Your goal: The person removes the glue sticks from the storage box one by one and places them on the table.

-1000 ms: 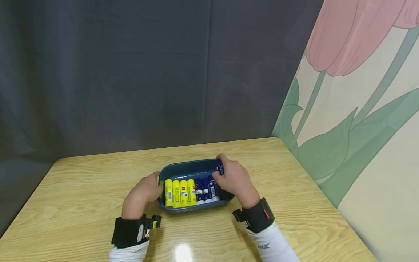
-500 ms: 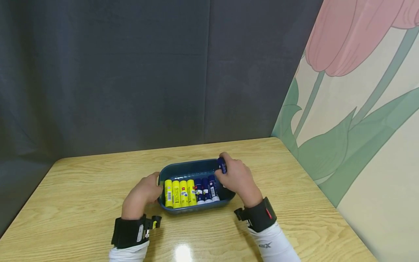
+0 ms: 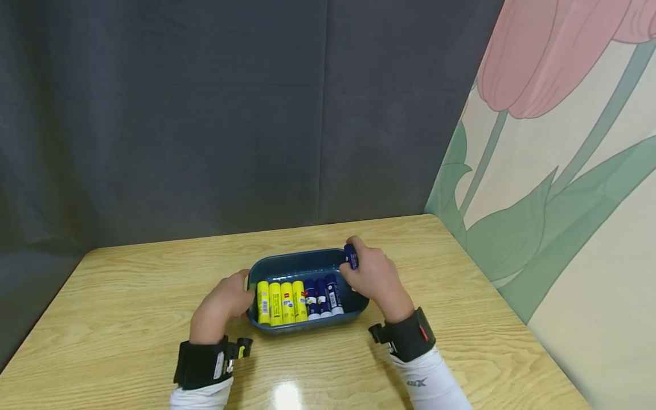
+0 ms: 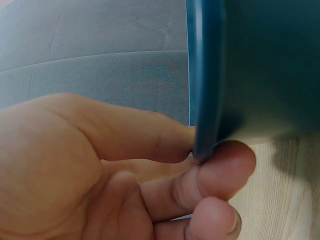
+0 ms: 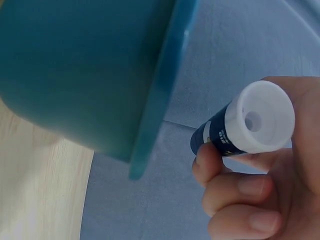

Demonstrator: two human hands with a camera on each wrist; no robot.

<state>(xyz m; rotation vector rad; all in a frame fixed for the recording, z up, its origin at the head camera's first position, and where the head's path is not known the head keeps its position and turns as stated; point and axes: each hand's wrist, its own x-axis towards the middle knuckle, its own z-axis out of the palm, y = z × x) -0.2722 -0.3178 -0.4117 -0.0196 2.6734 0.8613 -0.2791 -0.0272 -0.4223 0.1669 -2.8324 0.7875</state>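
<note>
A dark teal rectangular dish (image 3: 294, 261) sits on the table in the head view. At its near side lies a row of several yellow glue sticks (image 3: 275, 303), followed on the right by three dark blue ones (image 3: 321, 297) with white ends. My left hand (image 3: 225, 297) pinches the dish's left rim (image 4: 207, 85) between thumb and fingers. Beside the right end, my right hand (image 3: 376, 276) grips another blue glue stick (image 5: 217, 134). The right wrist view shows its hollow white base facing the camera and a gap between stick and rim.
The light wooden table (image 3: 128, 319) extends to both sides of the dish. A dark grey curtain (image 3: 215, 125) hangs behind the table's far edge. On the right stands a wall with a painted tulip (image 3: 538, 62).
My right hand has shifted a little to the right and away with the blue glue stick, from over the dish's right end to its edge. The left hand stays on the rim.
</note>
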